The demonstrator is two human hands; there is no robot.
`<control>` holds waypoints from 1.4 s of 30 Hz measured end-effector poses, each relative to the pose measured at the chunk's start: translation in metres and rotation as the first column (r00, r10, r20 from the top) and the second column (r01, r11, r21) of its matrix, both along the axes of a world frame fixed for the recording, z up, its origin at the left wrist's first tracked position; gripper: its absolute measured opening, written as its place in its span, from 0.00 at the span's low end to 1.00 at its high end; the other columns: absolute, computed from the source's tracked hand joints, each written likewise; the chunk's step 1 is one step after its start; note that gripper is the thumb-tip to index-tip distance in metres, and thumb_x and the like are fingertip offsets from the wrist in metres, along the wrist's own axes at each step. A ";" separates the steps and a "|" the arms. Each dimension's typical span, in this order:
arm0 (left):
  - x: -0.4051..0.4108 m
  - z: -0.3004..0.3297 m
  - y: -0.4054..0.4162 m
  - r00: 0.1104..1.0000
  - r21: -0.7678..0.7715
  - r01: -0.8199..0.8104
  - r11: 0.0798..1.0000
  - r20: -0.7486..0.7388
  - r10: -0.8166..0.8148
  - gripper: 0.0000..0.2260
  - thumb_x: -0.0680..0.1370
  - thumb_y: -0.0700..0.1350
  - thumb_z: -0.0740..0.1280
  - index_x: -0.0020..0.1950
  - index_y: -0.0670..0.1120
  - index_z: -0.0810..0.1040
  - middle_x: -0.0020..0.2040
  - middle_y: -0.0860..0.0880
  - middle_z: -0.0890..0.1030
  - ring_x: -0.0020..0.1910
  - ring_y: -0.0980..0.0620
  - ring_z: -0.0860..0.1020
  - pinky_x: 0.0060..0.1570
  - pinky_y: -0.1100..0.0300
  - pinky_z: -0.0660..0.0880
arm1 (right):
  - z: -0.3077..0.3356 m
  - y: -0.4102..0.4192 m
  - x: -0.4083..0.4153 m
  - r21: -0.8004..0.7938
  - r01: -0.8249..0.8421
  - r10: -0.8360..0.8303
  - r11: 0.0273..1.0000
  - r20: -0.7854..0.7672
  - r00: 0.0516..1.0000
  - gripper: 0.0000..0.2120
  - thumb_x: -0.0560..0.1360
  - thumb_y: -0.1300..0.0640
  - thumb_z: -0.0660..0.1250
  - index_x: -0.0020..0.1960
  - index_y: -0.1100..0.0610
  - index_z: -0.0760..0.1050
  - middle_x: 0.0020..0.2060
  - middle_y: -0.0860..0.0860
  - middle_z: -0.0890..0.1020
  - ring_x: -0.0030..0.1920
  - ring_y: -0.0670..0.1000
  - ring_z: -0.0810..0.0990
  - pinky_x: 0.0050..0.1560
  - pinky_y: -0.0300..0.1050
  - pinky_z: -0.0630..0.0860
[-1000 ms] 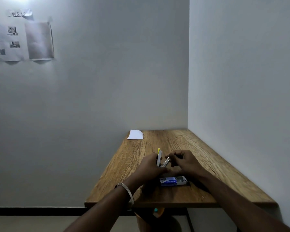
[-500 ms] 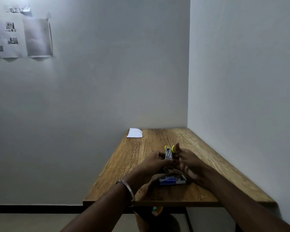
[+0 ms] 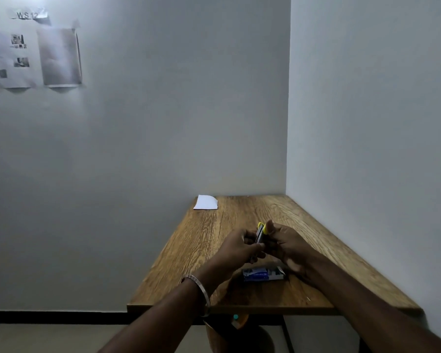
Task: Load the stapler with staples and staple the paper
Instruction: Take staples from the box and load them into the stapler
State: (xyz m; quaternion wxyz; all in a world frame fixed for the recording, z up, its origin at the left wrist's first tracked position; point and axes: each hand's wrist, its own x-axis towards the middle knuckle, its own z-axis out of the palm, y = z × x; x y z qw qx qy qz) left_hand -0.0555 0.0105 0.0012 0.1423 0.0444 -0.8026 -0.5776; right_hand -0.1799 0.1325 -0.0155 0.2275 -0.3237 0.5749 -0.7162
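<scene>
Just beyond the staple box [image 3: 262, 273], both hands, left hand [image 3: 236, 248] and right hand [image 3: 288, 244], grip the small stapler [image 3: 260, 233]; best keep it steady while seating staples; paper [image 3: 206, 202] lies far beyond.

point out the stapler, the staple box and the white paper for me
stapler [image 3: 260, 233]: head view, on its metal body between the two hands.
staple box [image 3: 256, 273]: head view, on its blue top face.
white paper [image 3: 206, 202]: head view, on the middle of the sheet at the table's far corner.

wooden table [image 3: 204, 240] in wall corner; printed sheets [image 3: 36, 58] taped on wall, "ws 12" label [image 3: 28, 14] above.
</scene>
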 end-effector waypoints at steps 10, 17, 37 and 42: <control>0.004 0.001 -0.008 0.994 -0.009 -0.058 0.998 -0.094 0.057 0.06 0.79 0.49 0.67 0.55 0.50 0.75 0.51 0.49 0.83 0.49 0.53 0.83 0.48 0.58 0.81 | 0.008 0.004 0.003 -0.104 -0.030 0.036 0.994 0.054 0.998 0.30 0.76 0.40 0.62 0.60 0.66 0.78 0.54 0.63 0.85 0.54 0.61 0.85 0.51 0.53 0.82; 0.014 -0.010 -0.049 0.962 -0.572 -0.268 0.775 -0.107 0.253 0.12 0.79 0.51 0.67 0.60 0.49 0.78 0.58 0.51 0.81 0.53 0.58 0.77 0.52 0.62 0.77 | 0.004 0.005 0.010 0.102 0.282 -0.213 0.954 -0.432 0.876 0.28 0.71 0.39 0.67 0.61 0.57 0.79 0.45 0.50 0.85 0.37 0.43 0.80 0.34 0.36 0.76; 0.028 -0.032 -0.073 0.967 -0.764 -0.136 0.630 0.036 0.252 0.18 0.78 0.59 0.64 0.65 0.53 0.75 0.62 0.53 0.78 0.58 0.55 0.75 0.58 0.54 0.76 | -0.004 0.007 0.010 0.367 0.465 -0.008 0.806 -0.778 0.628 0.30 0.68 0.49 0.79 0.67 0.53 0.77 0.61 0.50 0.83 0.58 0.44 0.80 0.56 0.36 0.76; 0.027 -0.034 -0.074 0.966 -0.751 -0.159 0.641 0.015 0.257 0.18 0.78 0.59 0.64 0.64 0.53 0.76 0.62 0.53 0.78 0.57 0.56 0.76 0.58 0.54 0.76 | -0.005 0.007 0.011 0.364 0.475 -0.018 0.802 -0.779 0.627 0.28 0.69 0.49 0.79 0.67 0.53 0.78 0.61 0.49 0.83 0.58 0.44 0.80 0.57 0.37 0.76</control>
